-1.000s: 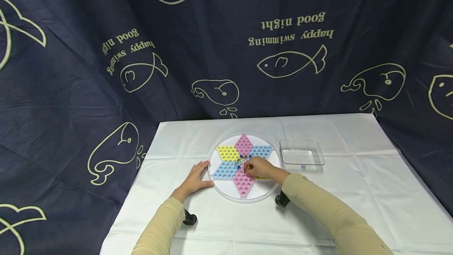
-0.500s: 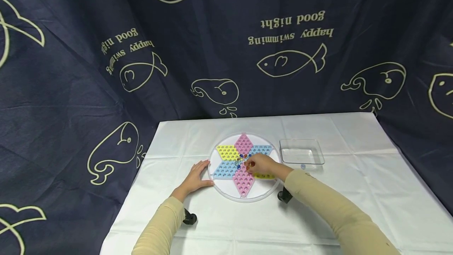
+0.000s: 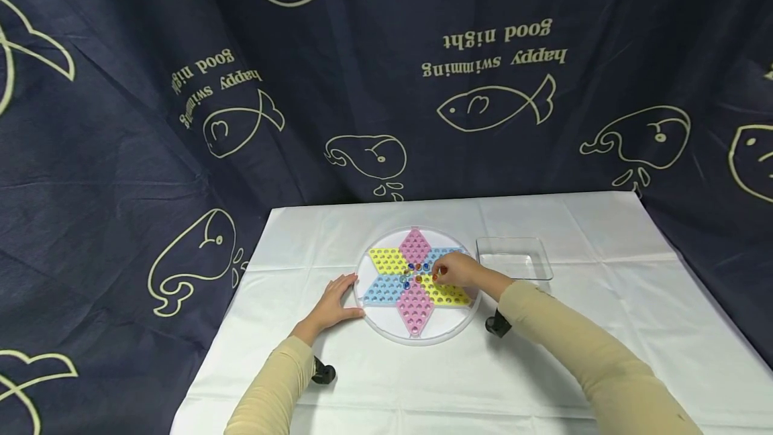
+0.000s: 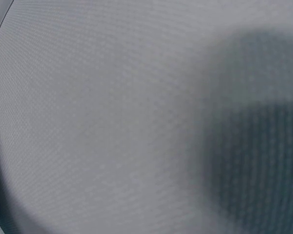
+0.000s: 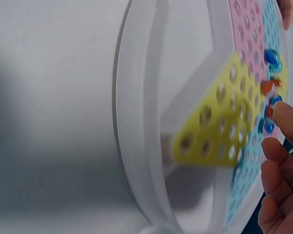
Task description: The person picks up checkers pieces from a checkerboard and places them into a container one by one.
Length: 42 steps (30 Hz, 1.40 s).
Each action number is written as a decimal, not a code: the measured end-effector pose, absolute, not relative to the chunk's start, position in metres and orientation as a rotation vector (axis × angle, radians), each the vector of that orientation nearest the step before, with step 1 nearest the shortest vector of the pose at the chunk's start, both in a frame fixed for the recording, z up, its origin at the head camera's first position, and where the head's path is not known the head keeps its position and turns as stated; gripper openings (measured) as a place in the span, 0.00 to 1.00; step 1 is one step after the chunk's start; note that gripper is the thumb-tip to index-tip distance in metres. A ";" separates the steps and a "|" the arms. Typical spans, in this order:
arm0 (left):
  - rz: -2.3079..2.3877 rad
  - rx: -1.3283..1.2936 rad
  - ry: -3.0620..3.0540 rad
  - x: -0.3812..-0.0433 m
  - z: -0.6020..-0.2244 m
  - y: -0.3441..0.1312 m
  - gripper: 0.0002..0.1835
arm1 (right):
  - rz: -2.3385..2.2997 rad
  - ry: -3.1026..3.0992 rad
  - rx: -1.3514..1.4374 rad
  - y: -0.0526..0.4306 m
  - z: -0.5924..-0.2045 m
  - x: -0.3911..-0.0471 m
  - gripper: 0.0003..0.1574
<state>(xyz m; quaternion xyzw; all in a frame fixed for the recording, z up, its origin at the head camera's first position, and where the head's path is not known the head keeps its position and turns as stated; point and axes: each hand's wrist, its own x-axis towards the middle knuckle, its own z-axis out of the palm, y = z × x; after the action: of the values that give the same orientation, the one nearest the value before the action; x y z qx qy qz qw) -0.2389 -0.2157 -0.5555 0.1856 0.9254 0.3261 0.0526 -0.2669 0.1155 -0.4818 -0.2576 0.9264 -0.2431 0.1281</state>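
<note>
A round white Chinese checkers board (image 3: 382, 323) carries a pink, yellow and blue star dotted with holes. Blue and orange-red marbles (image 3: 419, 279) are gathered round its middle. Over the board's right side, near the upper blue point, my right hand (image 3: 457, 268) pinches small orange-red marbles at its curled fingertips; how many is unclear. In the right wrist view its fingers (image 5: 274, 148) hide what they hold. My left hand (image 3: 329, 302) lies on the cloth with fingers spread, its fingertips and thumb at the board's left rim. The left wrist view shows mostly blurred cloth.
A clear plastic box (image 3: 514, 262) stands to the right of the board, partly behind the right forearm. White cloth (image 3: 386, 388) covers the table. A dark curtain (image 3: 374, 72) with fish drawings hangs behind it.
My right hand has moved from the pink lower point up and right, carrying the orange-red marbles. An orange marble near the centre and the lower right yellow point are now uncovered. The left hand stays still.
</note>
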 end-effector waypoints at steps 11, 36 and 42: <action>0.986 0.574 2.823 -0.237 -0.556 -0.216 0.47 | -0.632 2.748 -0.766 0.148 -0.456 -0.278 0.05; 0.975 0.546 2.817 -0.237 -0.556 -0.215 0.47 | -0.790 2.863 -0.639 0.217 -0.460 -0.284 0.08; 0.956 0.536 2.826 -0.237 -0.555 -0.214 0.47 | -0.955 2.853 -0.567 0.230 -0.467 -0.278 0.09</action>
<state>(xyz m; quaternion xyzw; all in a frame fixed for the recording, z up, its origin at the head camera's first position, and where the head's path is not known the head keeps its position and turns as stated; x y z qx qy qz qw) -0.2373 -0.2141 -0.5547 0.1767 0.9309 0.3149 0.0551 -0.2785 0.2299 -0.4667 -0.1850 0.9311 -0.3117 0.0397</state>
